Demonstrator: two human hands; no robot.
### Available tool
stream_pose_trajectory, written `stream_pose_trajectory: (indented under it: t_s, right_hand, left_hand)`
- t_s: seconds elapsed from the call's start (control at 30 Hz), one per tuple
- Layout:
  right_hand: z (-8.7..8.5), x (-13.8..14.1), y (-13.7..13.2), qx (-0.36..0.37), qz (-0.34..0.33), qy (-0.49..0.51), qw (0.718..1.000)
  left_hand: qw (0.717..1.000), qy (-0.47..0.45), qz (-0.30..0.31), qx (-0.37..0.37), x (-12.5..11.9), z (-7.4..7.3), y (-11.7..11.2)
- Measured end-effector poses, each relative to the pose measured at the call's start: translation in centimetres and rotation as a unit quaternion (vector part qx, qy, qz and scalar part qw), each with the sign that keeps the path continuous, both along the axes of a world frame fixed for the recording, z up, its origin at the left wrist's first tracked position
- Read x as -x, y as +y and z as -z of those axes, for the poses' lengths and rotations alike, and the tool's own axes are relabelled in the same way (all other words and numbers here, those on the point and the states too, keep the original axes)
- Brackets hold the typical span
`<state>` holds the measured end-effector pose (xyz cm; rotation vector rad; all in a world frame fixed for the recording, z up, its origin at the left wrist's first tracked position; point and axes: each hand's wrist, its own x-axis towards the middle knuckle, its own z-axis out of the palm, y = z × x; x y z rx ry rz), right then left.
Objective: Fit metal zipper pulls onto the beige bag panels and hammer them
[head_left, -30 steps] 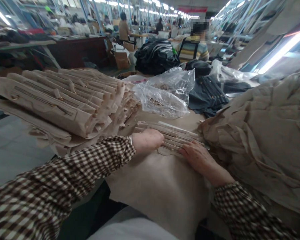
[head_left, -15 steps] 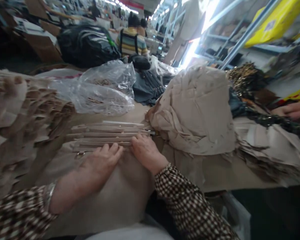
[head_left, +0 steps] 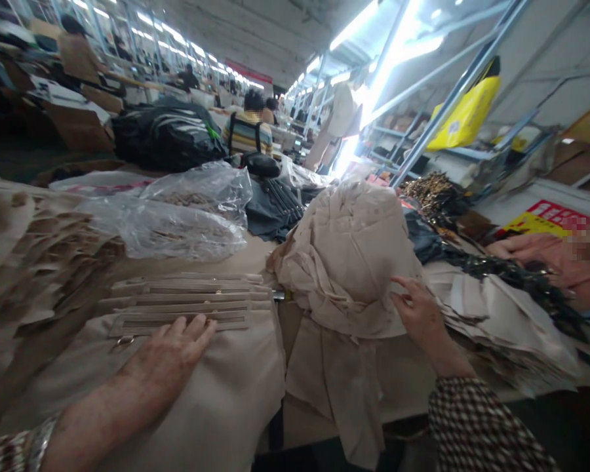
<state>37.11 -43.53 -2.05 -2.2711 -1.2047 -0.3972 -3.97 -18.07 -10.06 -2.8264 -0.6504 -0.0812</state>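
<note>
The fingers of the left hand (head_left: pixel 170 357) lie flat and slightly spread, pressing on a beige fabric panel (head_left: pixel 211 393), with their tips at the lower edge of a row of stitched zip strips (head_left: pixel 187 303). A small metal ring (head_left: pixel 125 341) sits just left of those fingertips. A metal bracelet (head_left: pixel 42 442) circles the left wrist at the lower left of the frame.

The fingers of the right hand (head_left: pixel 425 314) are open and lightly curved, not clamped on anything, and the index fingertip touches the side of a crumpled beige fabric heap (head_left: pixel 347 262) at centre right.

Further up, a clear plastic bag (head_left: pixel 177 223) lies beyond the strips, and a stack of folded beige panels (head_left: pixel 39 255) fills the left edge. A black bundle (head_left: pixel 164 137) sits at upper left of centre, near a person in a striped top (head_left: pixel 246 134). A second person's arm (head_left: pixel 545 255) reaches in at the right.
</note>
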Motion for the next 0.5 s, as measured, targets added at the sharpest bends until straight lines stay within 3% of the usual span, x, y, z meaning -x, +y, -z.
stream_pose_trajectory:
  t_s: [0.17, 0.33, 0.5]
  right_hand:
    - [-3.8, -1.4, 5.3, -0.004, -0.013, -0.056, 0.998]
    - [-6.1, -1.1, 9.2, 0.140, -0.028, -0.178, 0.974]
    - [-9.2, -5.9, 10.9, 0.249, 0.020, -0.146, 0.957]
  left_hand:
    - [1.000, -0.007, -0.022, -0.021, -0.1, 0.7, -0.2]
    - [0.999, 0.000, -0.043, 0.007, -0.3, 0.3, -0.5]
    - [0.999, -0.001, -0.043, 0.012, -0.3, 0.2, -0.6]
